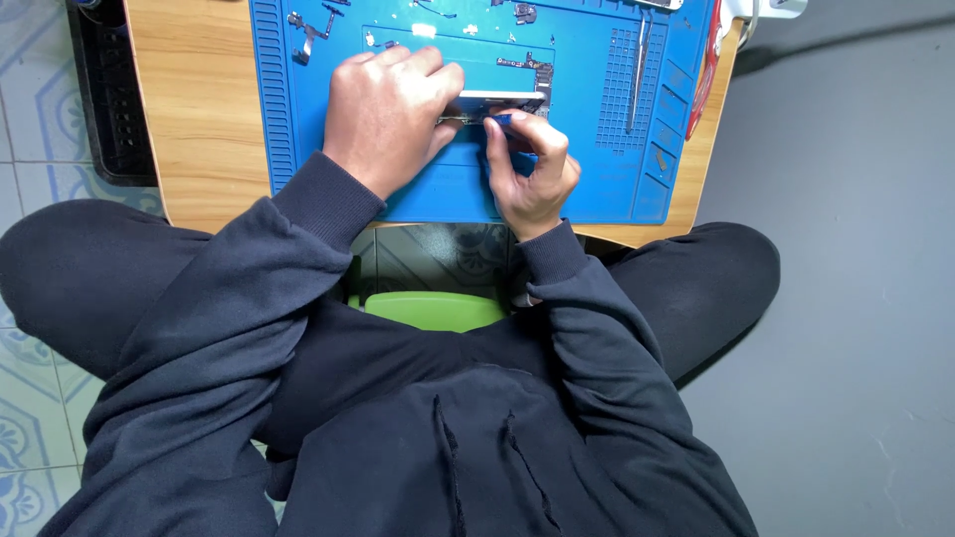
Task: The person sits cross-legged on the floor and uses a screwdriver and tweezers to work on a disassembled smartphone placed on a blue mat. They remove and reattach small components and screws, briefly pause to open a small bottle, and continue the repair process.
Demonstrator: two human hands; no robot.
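Left hand (388, 109) clamped over opened phone (502, 99), mid blue mat (597, 189) on desk (199, 109). Right hand (532, 164) pinching small blue tool (500, 120) at phone's near edge. Tweezers (637, 85) lying right, apart.

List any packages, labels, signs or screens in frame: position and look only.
Red flat packet or tool handle: right edge of the blue work mat, narrow, red and white; cannot tell which.
No sign or lit screen shows.
Opened device: between left hand and right hand, silvery edge.
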